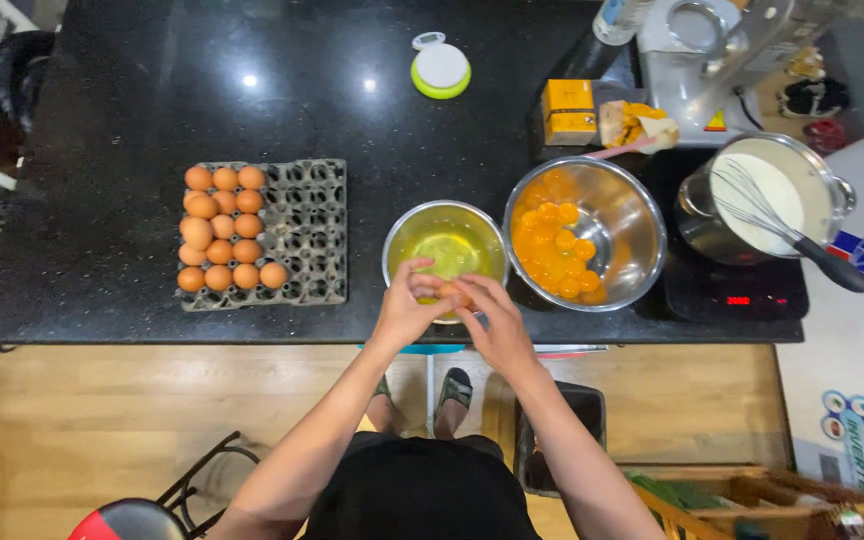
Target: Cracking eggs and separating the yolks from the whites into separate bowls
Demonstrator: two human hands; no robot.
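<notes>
Over the near edge of the black counter (152, 110), both hands meet above a small steel bowl (399, 235) of clear egg white. Left hand (407, 310) and right hand (497, 325) each have a closed grip on one brown egg (454, 294), fingers pinched around it from either side, egg sitting right above the bowl's near rim. Whether the shell is cracked, can't tell. Just right of that bowl, touching or nearly so, a bigger steel bowl (632, 215) holds a heap of orange yolks (557, 250). Further right, a pot (697, 215) of white batter with a whisk (787, 230) in it, handle leaning out to the right, sits on a dark cooktop with a red display. Left of the hands, well apart, a grey egg tray (307, 235) carries brown eggs (220, 228) only in its left columns. Far side of counter: a round white-and-green kitchen scale (440, 68), a small orange box (568, 112). Person stands on wooden floor (82, 410), sandals visible below the counter.
</notes>
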